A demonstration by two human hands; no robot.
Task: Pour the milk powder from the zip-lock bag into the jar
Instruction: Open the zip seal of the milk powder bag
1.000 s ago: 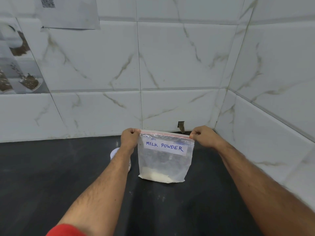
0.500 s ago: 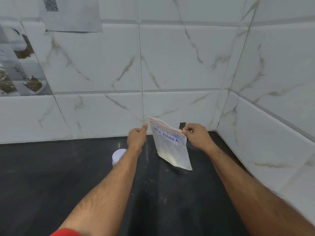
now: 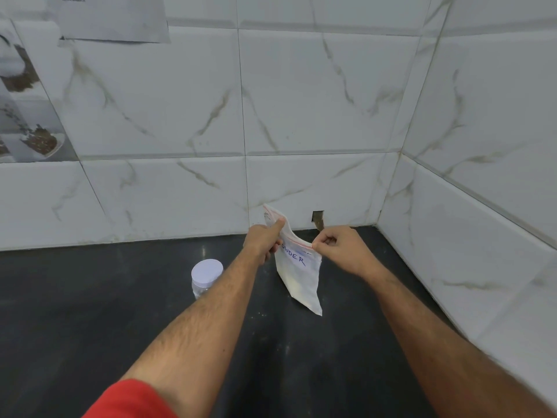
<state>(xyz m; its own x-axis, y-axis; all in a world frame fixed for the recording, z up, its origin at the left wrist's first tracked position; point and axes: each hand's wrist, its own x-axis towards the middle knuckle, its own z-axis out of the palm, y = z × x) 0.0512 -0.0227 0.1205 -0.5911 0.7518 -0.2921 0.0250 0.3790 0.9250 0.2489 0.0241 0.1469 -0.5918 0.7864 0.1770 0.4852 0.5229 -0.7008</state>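
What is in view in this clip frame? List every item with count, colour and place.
clear zip-lock bag with red seal strip and handwritten label: one, white powder inside, held above the counter near the corner.
clear plastic jar with white lid: one, lid on, counter left of the bag.
black counter: one, below the tiles.
white marbled wall tiles: back and right walls.
printed paper sheet: one, grey-white, upper left wall.
left hand: pinches bag top.
right hand: pinches seal edge.
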